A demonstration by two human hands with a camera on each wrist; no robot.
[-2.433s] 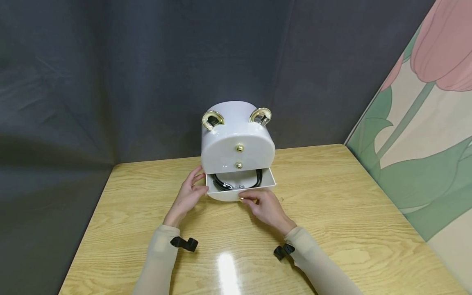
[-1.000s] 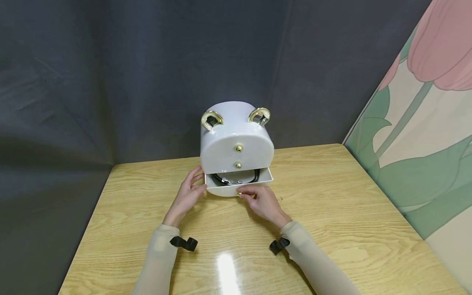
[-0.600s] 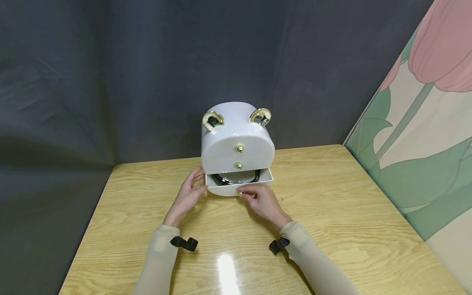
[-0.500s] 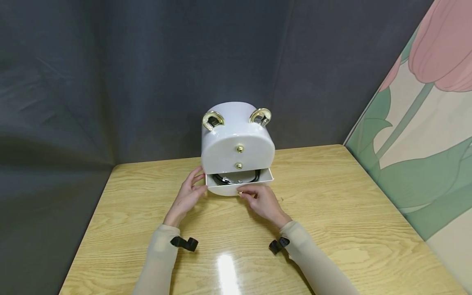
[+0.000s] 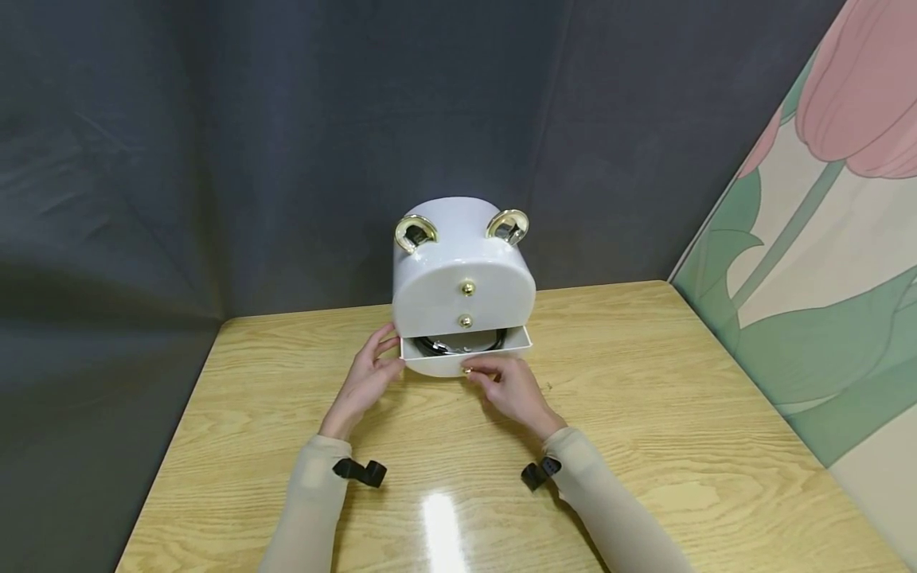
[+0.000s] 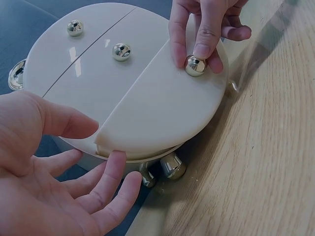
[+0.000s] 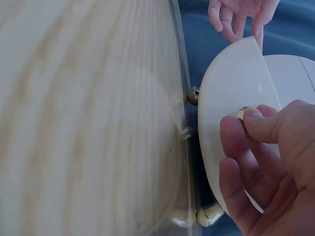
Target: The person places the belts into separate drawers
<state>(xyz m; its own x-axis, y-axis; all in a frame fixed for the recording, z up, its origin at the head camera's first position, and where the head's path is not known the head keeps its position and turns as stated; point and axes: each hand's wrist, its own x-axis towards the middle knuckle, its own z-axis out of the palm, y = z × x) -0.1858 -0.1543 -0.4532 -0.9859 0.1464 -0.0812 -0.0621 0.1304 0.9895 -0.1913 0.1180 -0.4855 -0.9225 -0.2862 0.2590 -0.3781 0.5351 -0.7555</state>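
Observation:
A white, round-fronted storage box [image 5: 458, 231] with two gold ear-shaped pieces stands at the back of the table. Its lowest drawer [image 5: 434, 366] is partly pulled out and holds a coiled black cord [image 5: 431, 347] with silvery metal parts. The thumb and fingers of my right hand [image 5: 517, 395] pinch the gold knob [image 6: 195, 67] on that drawer's front. My left hand [image 5: 364, 382] is at the box's left side, fingers spread and loosely bent, with fingertips right at the drawer's edge in the left wrist view.
The wooden table [image 5: 645, 398] extends around the box. Behind it hangs a dark curtain [image 5: 358, 143], and a flower-printed panel [image 5: 824, 278] borders the right side. Two upper gold knobs are on the box front. Small gold feet [image 6: 172, 166] show underneath.
The drawer has slid a little farther into the box, and my right hand has moved inward with its knob. My left hand has stayed in nearly the same place.

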